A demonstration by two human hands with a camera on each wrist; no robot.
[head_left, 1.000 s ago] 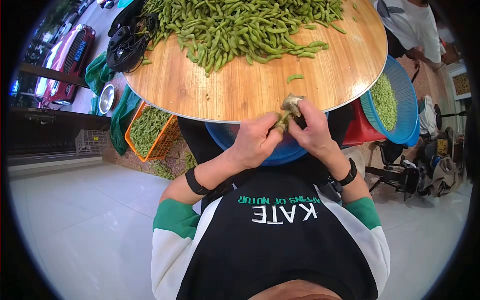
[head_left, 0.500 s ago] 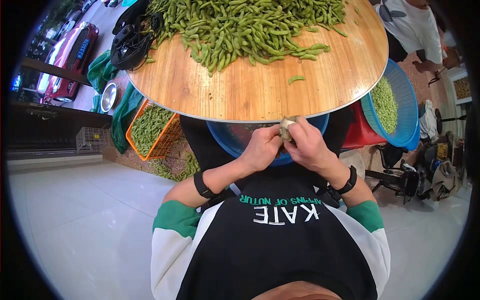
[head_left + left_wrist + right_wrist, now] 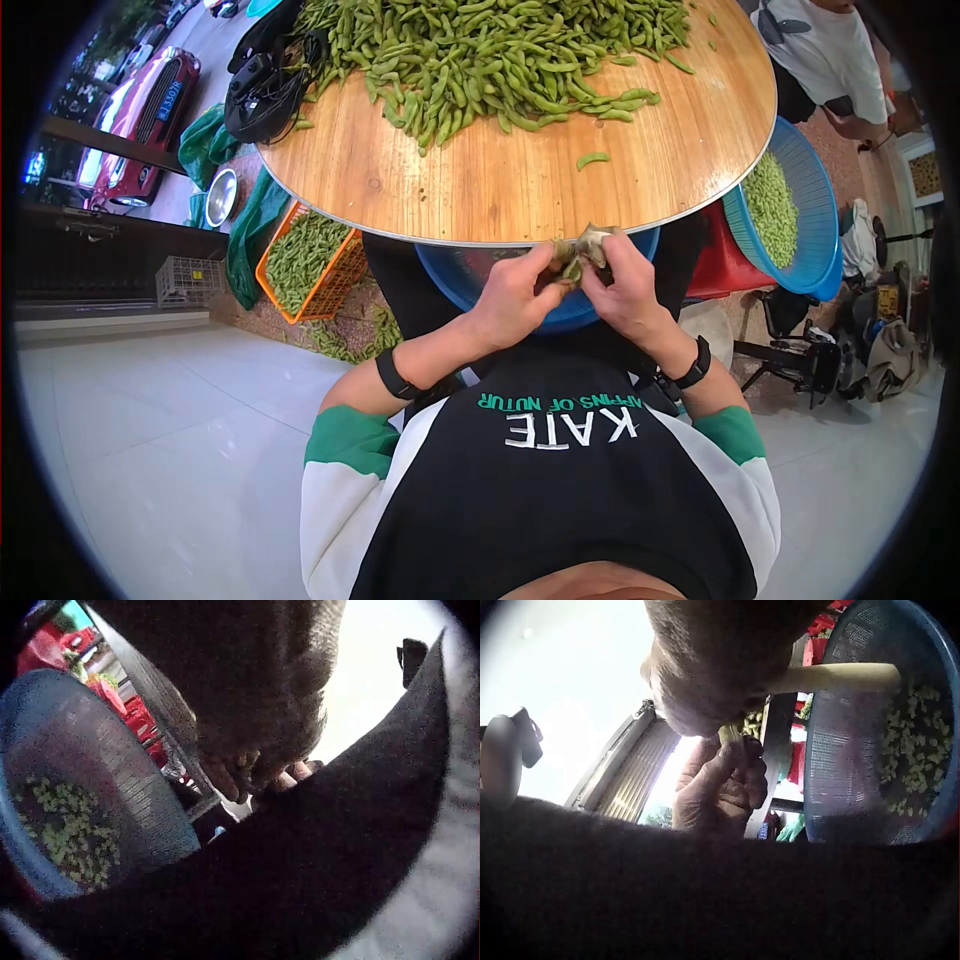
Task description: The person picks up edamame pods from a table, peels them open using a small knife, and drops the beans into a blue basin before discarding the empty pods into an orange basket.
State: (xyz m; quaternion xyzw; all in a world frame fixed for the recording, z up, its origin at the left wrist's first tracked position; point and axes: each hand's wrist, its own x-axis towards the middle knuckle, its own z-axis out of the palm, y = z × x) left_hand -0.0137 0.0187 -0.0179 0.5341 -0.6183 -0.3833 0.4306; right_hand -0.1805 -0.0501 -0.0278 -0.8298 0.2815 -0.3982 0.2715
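Both hands meet just off the table's near edge, above a blue basket point(image 3: 447, 290). My left hand point(image 3: 512, 297) pinches a green soybean pod point(image 3: 572, 270) between thumb and fingers. Against it, my right hand point(image 3: 630, 290) grips the same pod from the other side. A crumpled, pale brownish piece point(image 3: 598, 236) sits at the right fingertips, its kind unclear. In the right wrist view the left fingers point(image 3: 716, 780) curl around the pod's end point(image 3: 730, 735). Shelled beans point(image 3: 71, 832) lie in the basket below, seen in the left wrist view.
A large heap of pods point(image 3: 490, 60) covers the far part of the round wooden table point(image 3: 450, 195), with one loose pod point(image 3: 592, 159) nearer. Left stands an orange crate point(image 3: 335, 275) of pods; right, a blue basket point(image 3: 815, 200) of shelled beans. Another person point(image 3: 830, 60) is at the far right.
The hands drew back from the table edge and closed together, then moved slightly forward and apart again, with the pod showing between them. The heap and loose pod stayed put.
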